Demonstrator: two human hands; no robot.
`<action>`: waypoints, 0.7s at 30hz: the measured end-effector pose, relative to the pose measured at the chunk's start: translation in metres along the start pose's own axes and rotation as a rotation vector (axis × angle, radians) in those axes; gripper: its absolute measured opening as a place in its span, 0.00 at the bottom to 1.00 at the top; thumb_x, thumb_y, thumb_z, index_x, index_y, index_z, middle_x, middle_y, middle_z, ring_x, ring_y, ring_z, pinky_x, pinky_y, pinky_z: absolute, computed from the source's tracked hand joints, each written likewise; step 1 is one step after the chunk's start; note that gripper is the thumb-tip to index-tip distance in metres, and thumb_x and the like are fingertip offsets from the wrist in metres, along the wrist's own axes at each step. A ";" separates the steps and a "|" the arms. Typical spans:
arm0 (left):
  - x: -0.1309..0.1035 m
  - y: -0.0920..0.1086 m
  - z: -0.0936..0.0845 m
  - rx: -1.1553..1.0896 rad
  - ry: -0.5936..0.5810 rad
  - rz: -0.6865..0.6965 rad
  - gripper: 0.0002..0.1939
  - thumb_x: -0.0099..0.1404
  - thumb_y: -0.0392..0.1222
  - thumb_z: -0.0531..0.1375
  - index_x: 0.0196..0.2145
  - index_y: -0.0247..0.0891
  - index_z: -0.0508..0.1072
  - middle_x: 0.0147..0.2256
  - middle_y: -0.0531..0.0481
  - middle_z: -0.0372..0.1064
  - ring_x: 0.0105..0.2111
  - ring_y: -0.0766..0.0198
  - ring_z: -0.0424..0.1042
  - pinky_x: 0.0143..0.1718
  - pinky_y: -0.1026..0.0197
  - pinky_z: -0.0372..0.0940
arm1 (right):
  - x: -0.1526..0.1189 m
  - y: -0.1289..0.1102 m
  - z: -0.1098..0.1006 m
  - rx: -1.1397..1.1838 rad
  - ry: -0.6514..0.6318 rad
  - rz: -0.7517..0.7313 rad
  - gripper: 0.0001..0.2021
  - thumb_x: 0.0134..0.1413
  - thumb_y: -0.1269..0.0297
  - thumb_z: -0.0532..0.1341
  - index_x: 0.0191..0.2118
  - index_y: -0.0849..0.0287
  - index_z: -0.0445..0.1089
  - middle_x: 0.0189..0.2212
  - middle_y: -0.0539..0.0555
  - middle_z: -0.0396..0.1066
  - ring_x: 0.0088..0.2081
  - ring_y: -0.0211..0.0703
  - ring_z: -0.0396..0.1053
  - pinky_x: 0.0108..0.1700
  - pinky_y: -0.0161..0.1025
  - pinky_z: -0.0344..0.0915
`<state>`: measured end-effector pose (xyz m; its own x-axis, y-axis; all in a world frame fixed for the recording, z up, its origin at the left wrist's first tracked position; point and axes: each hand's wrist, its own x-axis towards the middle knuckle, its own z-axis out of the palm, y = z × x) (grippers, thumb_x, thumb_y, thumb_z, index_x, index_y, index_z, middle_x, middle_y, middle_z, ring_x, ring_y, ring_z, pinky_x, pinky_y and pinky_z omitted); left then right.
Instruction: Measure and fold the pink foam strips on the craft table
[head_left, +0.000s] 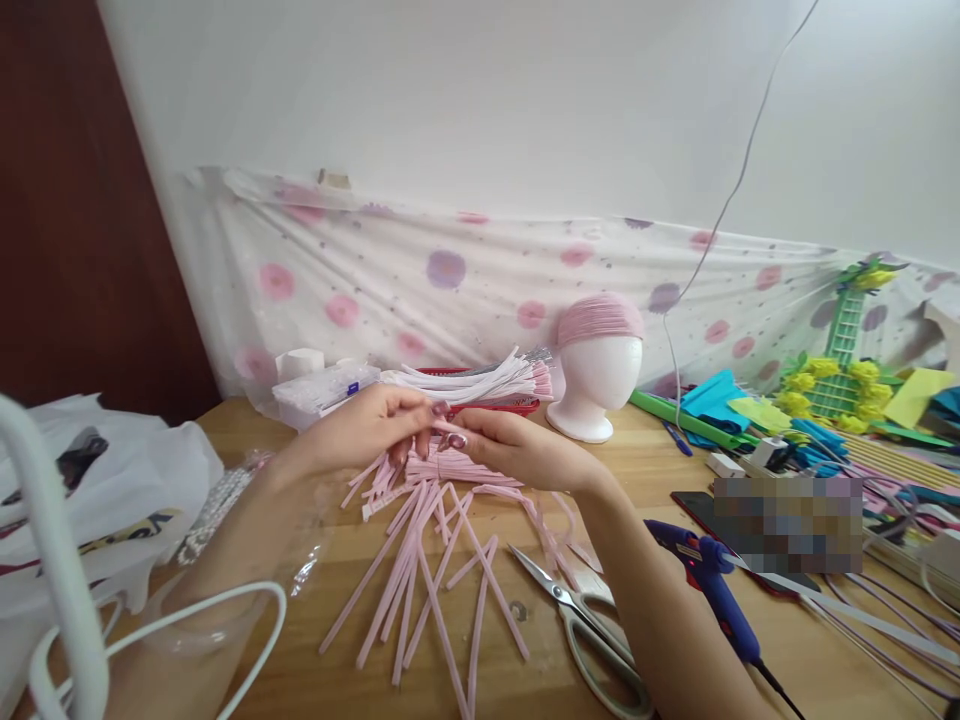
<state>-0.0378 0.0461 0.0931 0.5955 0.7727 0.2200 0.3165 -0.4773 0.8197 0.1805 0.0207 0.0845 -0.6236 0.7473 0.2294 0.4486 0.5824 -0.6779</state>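
Observation:
Over the middle of the table, my left hand (379, 425) and my right hand (506, 445) meet at the fingertips. Both are closed in a pinch on a short piece of pink pipe cleaner (444, 427), mostly hidden by the fingers. Below them, many pink pipe cleaners (409, 580) fan out loosely towards the front edge. A bundle of more pink pipe cleaners (457, 467) lies just behind. Grey-handled scissors (559, 595) rest near my right forearm, blades pointing away. Behind my right hand stands a white foam head (600, 375) with a pink strand-covered cap (600, 320).
A blue glue gun (712, 590) with a lit red light lies right of my right forearm. A red basket (517, 407) holds white and pink stems, with a clear box (322, 390) beside it. Plastic bags (142, 480) and a white cable (274, 590) are at left.

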 end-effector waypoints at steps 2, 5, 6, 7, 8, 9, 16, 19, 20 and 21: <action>0.001 -0.006 -0.004 -0.097 0.111 0.010 0.24 0.63 0.64 0.59 0.33 0.37 0.75 0.30 0.48 0.74 0.30 0.63 0.72 0.31 0.62 0.67 | -0.002 0.001 -0.005 0.058 0.003 -0.020 0.15 0.70 0.53 0.51 0.36 0.58 0.63 0.25 0.45 0.51 0.26 0.35 0.50 0.27 0.34 0.51; 0.004 -0.014 -0.003 -0.276 0.019 -0.090 0.30 0.59 0.69 0.59 0.41 0.39 0.77 0.40 0.42 0.77 0.44 0.54 0.76 0.44 0.55 0.70 | -0.003 0.003 -0.011 0.115 0.071 -0.057 0.18 0.70 0.50 0.50 0.35 0.58 0.62 0.23 0.44 0.52 0.24 0.34 0.49 0.25 0.34 0.50; 0.005 -0.015 0.000 -0.331 -0.053 -0.126 0.31 0.57 0.70 0.61 0.42 0.39 0.77 0.42 0.41 0.78 0.45 0.52 0.76 0.45 0.54 0.70 | -0.003 0.004 -0.012 0.104 0.110 -0.068 0.18 0.69 0.50 0.50 0.34 0.58 0.62 0.23 0.44 0.52 0.24 0.34 0.50 0.25 0.34 0.50; 0.006 -0.016 0.004 -0.378 -0.111 -0.145 0.31 0.55 0.70 0.63 0.42 0.40 0.77 0.42 0.40 0.78 0.45 0.51 0.77 0.45 0.54 0.70 | -0.003 0.005 -0.013 0.086 0.153 -0.077 0.18 0.69 0.50 0.50 0.34 0.58 0.62 0.23 0.44 0.52 0.24 0.34 0.50 0.25 0.34 0.49; 0.008 -0.016 0.009 -0.417 -0.154 -0.144 0.31 0.54 0.69 0.65 0.43 0.40 0.77 0.43 0.40 0.79 0.45 0.51 0.77 0.45 0.54 0.70 | -0.003 0.005 -0.014 0.062 0.196 -0.081 0.17 0.69 0.51 0.50 0.33 0.58 0.61 0.23 0.44 0.52 0.24 0.34 0.50 0.25 0.34 0.49; 0.010 -0.016 0.013 -0.448 -0.182 -0.129 0.30 0.53 0.67 0.66 0.43 0.40 0.77 0.42 0.41 0.79 0.44 0.52 0.77 0.44 0.55 0.70 | -0.003 0.006 -0.015 0.039 0.238 -0.079 0.17 0.69 0.52 0.51 0.32 0.58 0.61 0.22 0.44 0.52 0.23 0.34 0.50 0.25 0.34 0.49; 0.015 -0.014 0.019 -0.468 -0.107 -0.070 0.16 0.52 0.50 0.72 0.31 0.35 0.79 0.23 0.53 0.74 0.24 0.68 0.70 0.29 0.64 0.66 | -0.002 0.015 -0.021 -0.007 0.363 -0.086 0.17 0.69 0.52 0.50 0.29 0.56 0.56 0.21 0.43 0.50 0.22 0.34 0.48 0.25 0.35 0.47; 0.014 -0.015 0.008 -0.456 0.023 -0.079 0.14 0.50 0.46 0.73 0.31 0.35 0.79 0.24 0.51 0.76 0.22 0.67 0.71 0.28 0.64 0.67 | -0.001 0.017 -0.024 -0.016 0.380 -0.064 0.18 0.68 0.52 0.52 0.29 0.56 0.57 0.20 0.43 0.50 0.22 0.34 0.48 0.25 0.35 0.46; 0.013 -0.016 0.004 -0.460 0.087 -0.085 0.14 0.48 0.44 0.73 0.31 0.35 0.80 0.24 0.49 0.77 0.23 0.66 0.72 0.28 0.63 0.68 | 0.000 0.018 -0.024 -0.011 0.377 -0.050 0.17 0.67 0.52 0.52 0.29 0.56 0.57 0.20 0.43 0.50 0.22 0.34 0.48 0.25 0.35 0.46; 0.013 -0.016 0.000 -0.472 0.158 -0.089 0.14 0.47 0.43 0.74 0.30 0.34 0.80 0.25 0.48 0.78 0.23 0.65 0.73 0.29 0.62 0.69 | 0.000 0.018 -0.024 0.002 0.365 -0.032 0.17 0.66 0.52 0.53 0.29 0.56 0.57 0.19 0.43 0.51 0.21 0.33 0.48 0.24 0.34 0.46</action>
<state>-0.0352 0.0637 0.0824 0.4507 0.8732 0.1854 -0.0287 -0.1934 0.9807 0.2039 0.0391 0.0887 -0.3676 0.7936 0.4849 0.4311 0.6074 -0.6673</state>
